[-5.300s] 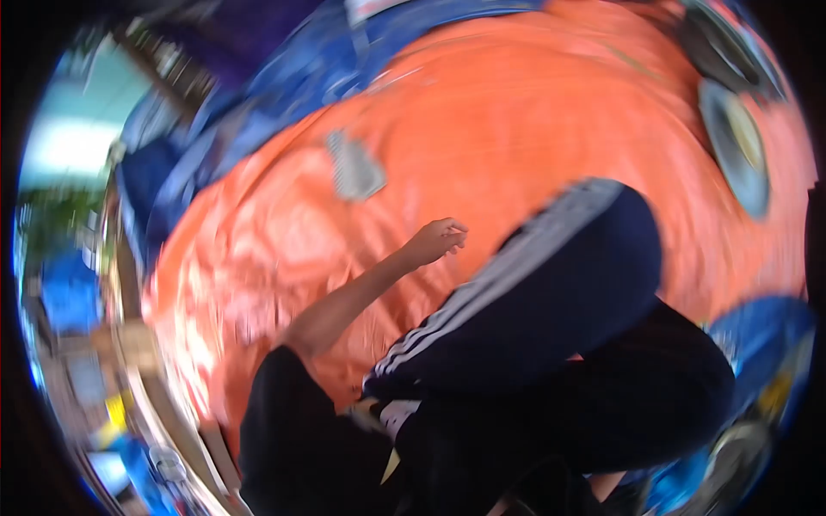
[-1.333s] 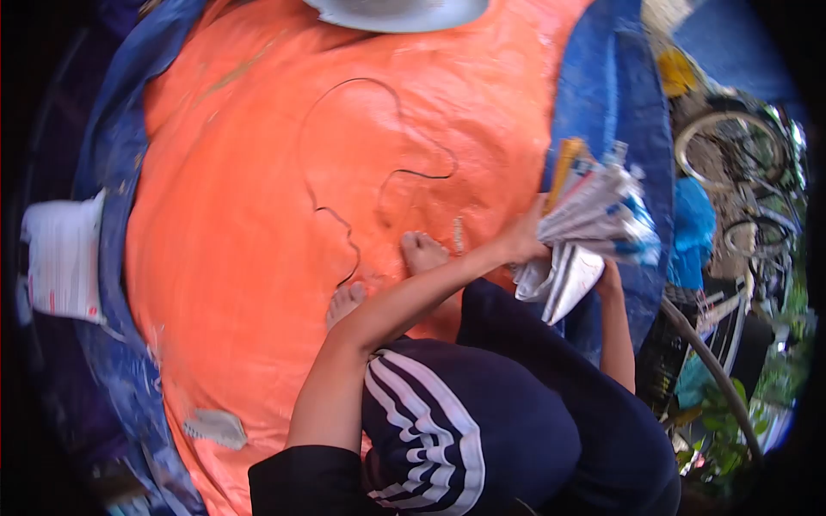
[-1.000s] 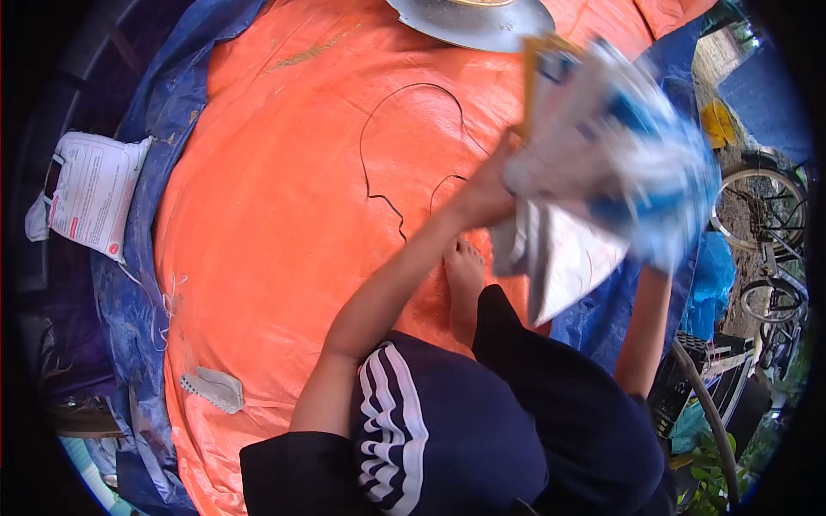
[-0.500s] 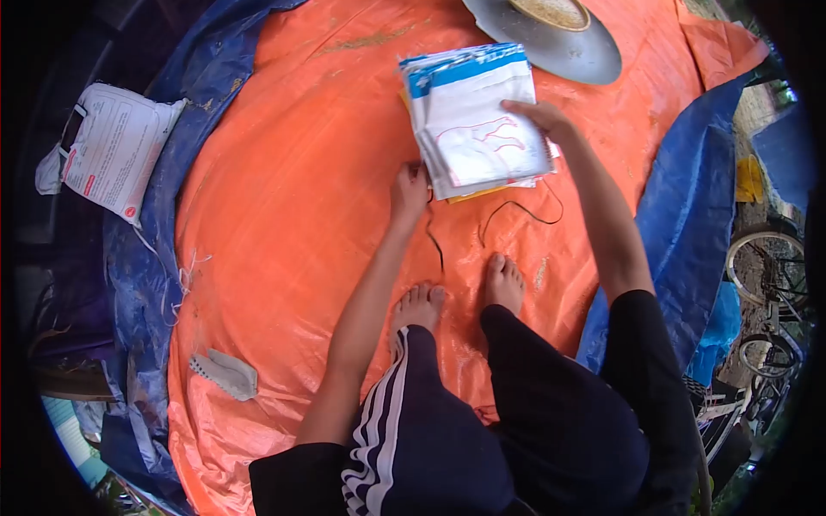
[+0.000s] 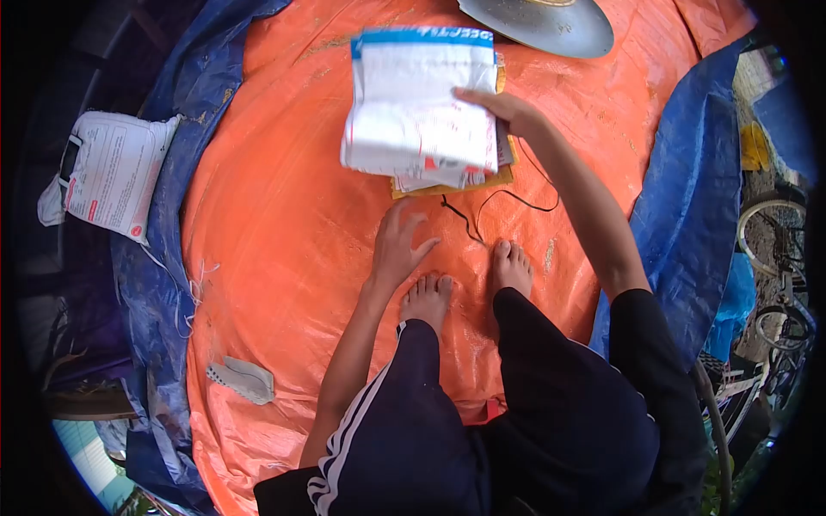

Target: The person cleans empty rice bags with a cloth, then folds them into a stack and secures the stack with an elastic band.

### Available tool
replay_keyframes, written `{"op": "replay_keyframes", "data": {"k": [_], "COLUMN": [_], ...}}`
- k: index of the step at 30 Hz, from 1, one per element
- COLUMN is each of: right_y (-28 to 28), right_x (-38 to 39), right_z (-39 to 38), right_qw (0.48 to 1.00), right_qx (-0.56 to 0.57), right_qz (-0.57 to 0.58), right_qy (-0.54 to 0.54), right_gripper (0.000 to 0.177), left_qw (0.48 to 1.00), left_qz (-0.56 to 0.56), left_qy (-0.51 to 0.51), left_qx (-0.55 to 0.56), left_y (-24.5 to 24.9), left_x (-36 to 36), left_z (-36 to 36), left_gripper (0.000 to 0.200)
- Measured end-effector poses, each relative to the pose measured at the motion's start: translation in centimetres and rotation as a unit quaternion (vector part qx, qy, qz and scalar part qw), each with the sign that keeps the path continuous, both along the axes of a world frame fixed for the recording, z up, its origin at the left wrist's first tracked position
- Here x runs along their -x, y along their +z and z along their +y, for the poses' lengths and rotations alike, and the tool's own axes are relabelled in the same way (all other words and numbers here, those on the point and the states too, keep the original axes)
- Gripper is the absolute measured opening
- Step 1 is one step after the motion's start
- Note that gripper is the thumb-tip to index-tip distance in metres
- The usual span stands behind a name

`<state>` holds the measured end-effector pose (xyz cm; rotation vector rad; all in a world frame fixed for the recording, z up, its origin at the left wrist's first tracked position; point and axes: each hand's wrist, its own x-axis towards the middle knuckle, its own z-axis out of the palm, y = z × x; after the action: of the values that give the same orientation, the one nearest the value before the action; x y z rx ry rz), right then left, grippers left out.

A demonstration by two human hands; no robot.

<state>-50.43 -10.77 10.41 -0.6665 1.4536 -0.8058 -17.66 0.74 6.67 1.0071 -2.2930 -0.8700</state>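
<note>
A stack of folded printed sacks (image 5: 413, 112), white with a blue top band and some yellow at the edges, is gripped at its right side by my right hand (image 5: 508, 110). The thumb lies on top; the other fingers are hidden beneath. My left hand (image 5: 401, 245) hovers just below the stack's lower edge, fingers apart and curved, touching nothing visible. A thin black cord (image 5: 516, 199) runs out from under the stack and loops on the orange tarp (image 5: 284, 198) near my bare feet.
A metal pan-shaped dish (image 5: 559, 26) sits at the far edge of the tarp. Grey footwear or a glove-like piece (image 5: 243, 379) lies at lower left. A filled white sack (image 5: 116, 176) rests on the left blue tarp (image 5: 155, 284). A bicycle (image 5: 779, 258) stands at right.
The stack has shifted left with my right hand and looks blurred by motion. My left hand has dropped from beside the stack and opened. The cord lies in a different curve.
</note>
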Motion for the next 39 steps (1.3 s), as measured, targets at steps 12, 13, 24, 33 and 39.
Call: {"op": "replay_keyframes", "data": {"k": [12,13,24,33,39], "right_y": [-0.6,-1.4,-3.6,-3.2,-1.7], "right_x": [5.4,5.9,6.5,-2.1,-3.7], "right_z": [1.4,1.3,2.5,2.7,9.7], "right_qw": [0.997,0.994,0.976,0.976,0.943], "right_qx": [-0.01,-0.02,-0.046,-0.027,0.176], "right_qz": [-0.073,-0.099,-0.173,0.098,0.283], "right_qy": [0.033,0.037,0.122,0.193,-0.014], "right_gripper": [0.077,0.077,0.077,0.081,0.082], "left_qw": [0.953,0.946,0.862,0.906,0.98], "left_qz": [-0.099,-0.11,0.314,0.302,-0.157], "left_qy": [-0.28,-0.305,0.154,0.188,0.097], "left_qx": [0.059,0.023,-0.366,-0.23,0.068], "left_y": [-0.3,-0.3,2.7,12.6,9.4], "left_x": [6.4,5.5,-11.9,-0.9,11.2], "left_z": [-0.1,-0.6,-9.6,-11.4,-9.0], "left_gripper": [0.022,0.013,0.061,0.058,0.031]}}
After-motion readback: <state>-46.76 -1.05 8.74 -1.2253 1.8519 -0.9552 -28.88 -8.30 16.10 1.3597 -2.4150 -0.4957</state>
